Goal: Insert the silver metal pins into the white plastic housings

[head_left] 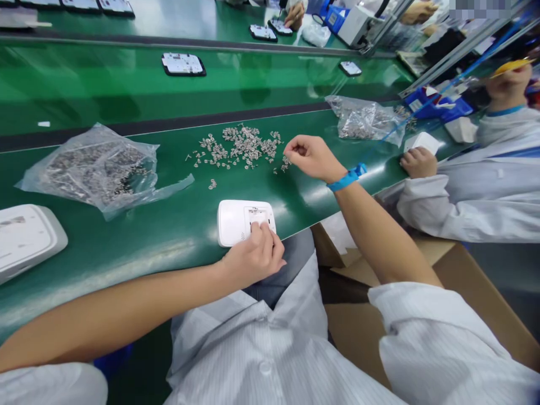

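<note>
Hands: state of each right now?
Left hand: fingers pressed on the white housing.
Right hand: pinched over the loose metal parts; contents cannot be told.

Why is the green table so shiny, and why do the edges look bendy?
In the head view, overhead lights glare off the green table, brightest near the white box; the wide lens curves lines at the edges; the far right corner is blurred.

No text, label, brand or number could be read anywhere in the view. The white plastic housing (236, 220) showed no legible marking, the panels (183, 64) farther back bore marks too small to make out, and the patch at the top right corner (478, 9) was blurred.
</note>
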